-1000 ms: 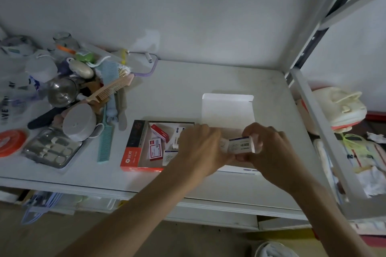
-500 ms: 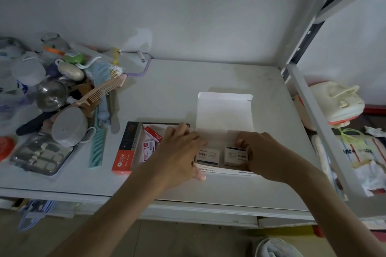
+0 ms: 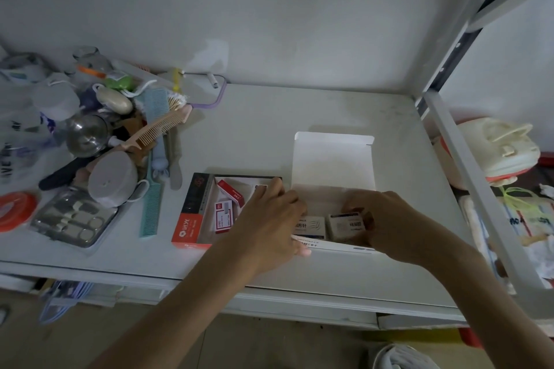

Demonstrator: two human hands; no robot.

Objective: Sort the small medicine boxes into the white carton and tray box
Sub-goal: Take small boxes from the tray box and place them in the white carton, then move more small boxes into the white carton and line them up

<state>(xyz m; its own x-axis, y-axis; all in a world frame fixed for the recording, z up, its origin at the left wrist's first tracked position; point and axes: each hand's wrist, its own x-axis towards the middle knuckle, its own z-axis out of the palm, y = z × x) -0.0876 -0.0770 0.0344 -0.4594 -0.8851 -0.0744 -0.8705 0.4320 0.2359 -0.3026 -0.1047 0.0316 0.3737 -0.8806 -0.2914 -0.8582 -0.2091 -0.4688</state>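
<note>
The white carton lies open on the shelf with its lid flap folded back. Two small white medicine boxes sit side by side at its near end. My right hand grips the right box inside the carton. My left hand rests flat over the carton's left edge, touching the left box with fingers spread, holding nothing. To the left, the red and black tray box holds small red and white medicine boxes, partly hidden by my left hand.
At the shelf's left stands a pile of clutter: combs, a steel cup, a grey tape roll, a manicure kit, an orange ring. The grey metal shelf post rises on the right, with bags behind it.
A second ago both hands held a small white box above the carton. It has been lowered into the carton beside the other box; my left hand settled on the carton's left edge.
</note>
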